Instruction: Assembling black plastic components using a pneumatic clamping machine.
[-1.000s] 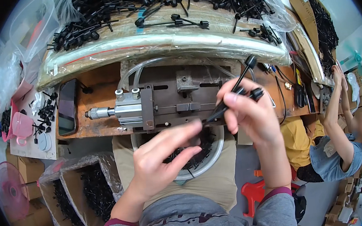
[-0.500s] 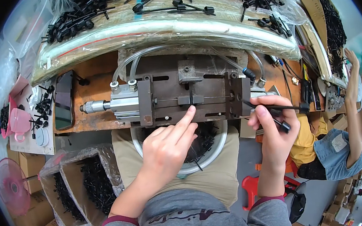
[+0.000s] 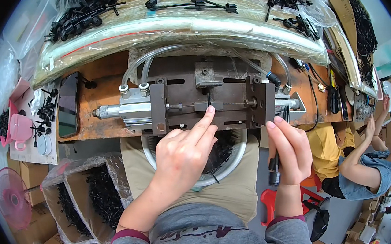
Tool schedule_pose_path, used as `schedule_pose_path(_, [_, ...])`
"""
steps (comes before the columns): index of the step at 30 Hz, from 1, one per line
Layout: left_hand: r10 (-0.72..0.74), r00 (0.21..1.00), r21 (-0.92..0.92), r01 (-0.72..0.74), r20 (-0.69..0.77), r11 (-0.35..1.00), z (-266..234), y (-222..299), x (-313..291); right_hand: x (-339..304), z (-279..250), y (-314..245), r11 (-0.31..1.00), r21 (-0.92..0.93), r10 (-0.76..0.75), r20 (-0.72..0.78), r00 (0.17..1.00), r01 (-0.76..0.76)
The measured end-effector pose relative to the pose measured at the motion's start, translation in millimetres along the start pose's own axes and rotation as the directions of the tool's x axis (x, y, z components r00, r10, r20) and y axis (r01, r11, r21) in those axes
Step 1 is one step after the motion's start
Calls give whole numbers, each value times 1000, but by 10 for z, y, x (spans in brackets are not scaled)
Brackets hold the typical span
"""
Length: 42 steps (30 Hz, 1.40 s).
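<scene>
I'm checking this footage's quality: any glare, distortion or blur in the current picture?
In the head view, pale glare streaks the clear plastic wrap; in the head view, fisheye distortion bows that wrapped edge, with black corners around the picture; also in the head view, the left hand and right hand look fairly sharp, without obvious motion blur.
</scene>
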<state>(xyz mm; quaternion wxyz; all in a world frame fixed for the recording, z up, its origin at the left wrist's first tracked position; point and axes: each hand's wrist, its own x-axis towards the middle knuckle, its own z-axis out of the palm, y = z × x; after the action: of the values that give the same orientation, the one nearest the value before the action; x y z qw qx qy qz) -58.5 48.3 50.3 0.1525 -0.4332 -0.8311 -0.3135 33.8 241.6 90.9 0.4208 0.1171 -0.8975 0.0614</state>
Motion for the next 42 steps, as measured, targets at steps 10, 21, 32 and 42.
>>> schedule_pose_path(10, [26,1000,-711,-26,-11,703,-303,232,-63,129,150,-120,961,-119,-239,100,966,250])
schedule_pose_path(21, [-98,990,-364,56,-99,930,-231,4,-172,-111,176,3,977,129,186,-99,978,-172])
schedule_pose_path(32, [46,999,-68,-47,-16,997,-40,-13,-89,-226,134,-40,945,239,258,-131,957,-222])
schedule_pose_path(42, [33,997,43,-36,74,998,-38,7,51,-240,74,-74,989,40,148,-140,979,-144])
